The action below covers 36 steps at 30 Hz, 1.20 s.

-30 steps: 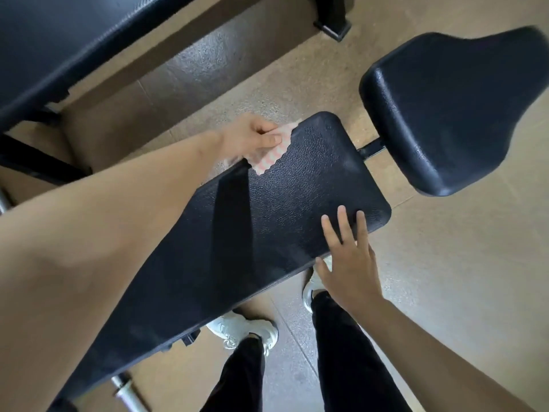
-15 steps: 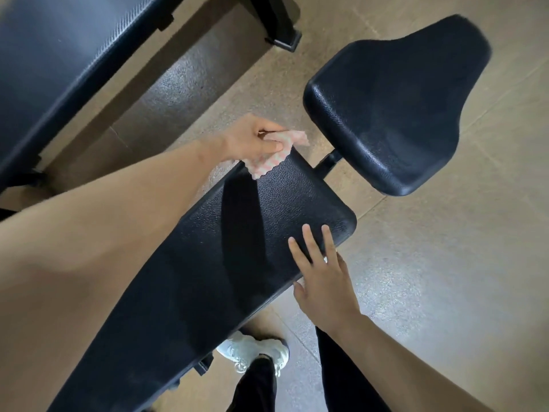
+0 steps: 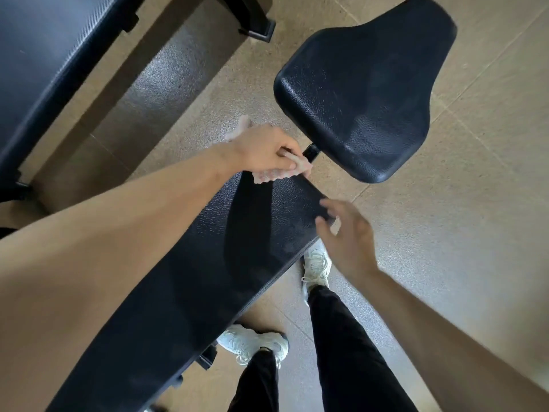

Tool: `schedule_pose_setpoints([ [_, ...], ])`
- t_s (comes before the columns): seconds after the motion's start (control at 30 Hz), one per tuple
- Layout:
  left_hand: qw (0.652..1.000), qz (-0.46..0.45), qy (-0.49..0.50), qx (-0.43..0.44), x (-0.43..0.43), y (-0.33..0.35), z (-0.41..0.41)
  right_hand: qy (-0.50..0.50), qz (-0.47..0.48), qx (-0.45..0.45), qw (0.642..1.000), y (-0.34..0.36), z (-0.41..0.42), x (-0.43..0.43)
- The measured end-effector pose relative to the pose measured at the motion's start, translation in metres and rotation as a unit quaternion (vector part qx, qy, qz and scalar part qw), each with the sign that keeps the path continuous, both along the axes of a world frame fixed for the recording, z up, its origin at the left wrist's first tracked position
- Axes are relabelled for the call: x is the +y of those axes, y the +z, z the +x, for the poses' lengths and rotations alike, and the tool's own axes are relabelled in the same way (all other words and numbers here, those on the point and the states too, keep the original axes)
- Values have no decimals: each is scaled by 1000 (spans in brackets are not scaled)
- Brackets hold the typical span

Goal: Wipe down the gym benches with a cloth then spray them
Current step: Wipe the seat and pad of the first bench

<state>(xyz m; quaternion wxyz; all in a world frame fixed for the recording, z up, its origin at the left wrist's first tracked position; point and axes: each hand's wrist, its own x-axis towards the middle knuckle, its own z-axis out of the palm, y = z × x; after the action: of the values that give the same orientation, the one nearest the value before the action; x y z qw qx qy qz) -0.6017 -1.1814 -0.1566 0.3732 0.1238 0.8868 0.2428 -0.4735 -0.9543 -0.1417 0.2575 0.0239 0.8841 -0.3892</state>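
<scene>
the long bench pad (image 3: 184,281) was black with a fine pebbled grain, and a few dull grey smudges showed near its right edge. the seat pad (image 3: 365,93) was the same black and the same pebbled grain, with a soft pale sheen. the cloth (image 3: 269,175) was pale pink and whitish; any pattern on it was blurred. the floor (image 3: 460,218) was tan-brown, finely speckled and crossed by thin seams, and darker grey-brown in the shaded strip at upper left. the second bench (image 3: 38,55) was dark blue-black with a woven-looking texture along its edge. the frame foot (image 3: 258,28) was black. the trousers (image 3: 350,346) were black and the shoes (image 3: 252,341) white.
</scene>
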Motion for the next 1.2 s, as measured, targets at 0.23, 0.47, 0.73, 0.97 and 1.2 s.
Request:
schedule_pose_setpoints([
  [0.23,971,-73,109,200,-5,-12,40,70,-91,69,991,-21,-110,-51],
  [0.47,905,-94,313,272,-11,-19,101,233,-161,-86,955,-67,-148,-96],
  [0.73,910,-161,314,216,21,-13,174,283,-82,-107,950,-44,-119,-50],
  [0.97,923,-167,295,181,31,-15,186,150,-62,-105,981,-31,-45,30],
  [1.2,933,-164,266,176,28,-12,188,-189,-47,-96,976,-23,31,-2],
])
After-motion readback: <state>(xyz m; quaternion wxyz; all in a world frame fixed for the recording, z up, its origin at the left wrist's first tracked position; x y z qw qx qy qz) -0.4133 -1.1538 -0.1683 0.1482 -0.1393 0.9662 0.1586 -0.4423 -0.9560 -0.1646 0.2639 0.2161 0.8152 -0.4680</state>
